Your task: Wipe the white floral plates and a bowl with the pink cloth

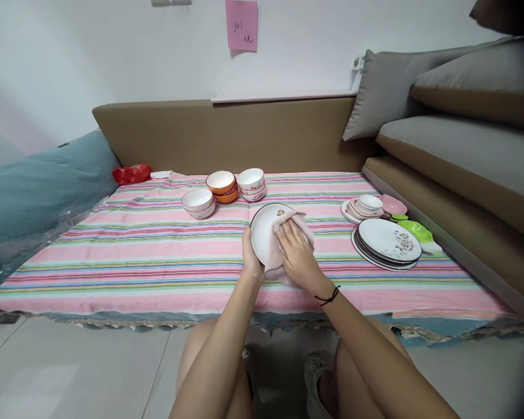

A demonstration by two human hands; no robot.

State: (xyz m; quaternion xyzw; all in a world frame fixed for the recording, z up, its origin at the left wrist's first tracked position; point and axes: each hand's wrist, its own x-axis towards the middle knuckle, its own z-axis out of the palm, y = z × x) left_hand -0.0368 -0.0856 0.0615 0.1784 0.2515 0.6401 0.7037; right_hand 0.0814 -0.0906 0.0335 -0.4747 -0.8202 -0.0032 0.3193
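A white plate (262, 228) with a dark rim and a small brown flower print is held up over the striped cloth. My left hand (252, 256) grips its left and lower edge, thumb along the rim. Spread across a pale pink cloth (274, 256), my right hand (296, 250) presses it onto the plate's right side. That cloth covers the right part of the plate and hangs below its edge. Some fingertips of my left hand are hidden behind the plate.
Stacked bowls, white (198, 202), orange (222, 185) and patterned (251, 183), stand beyond the plate. To the right are stacked large plates (386, 238), small dishes (369, 203) and a green dish (419, 231). A red package (132, 173) lies far left; cushions (467, 139) rise at right.
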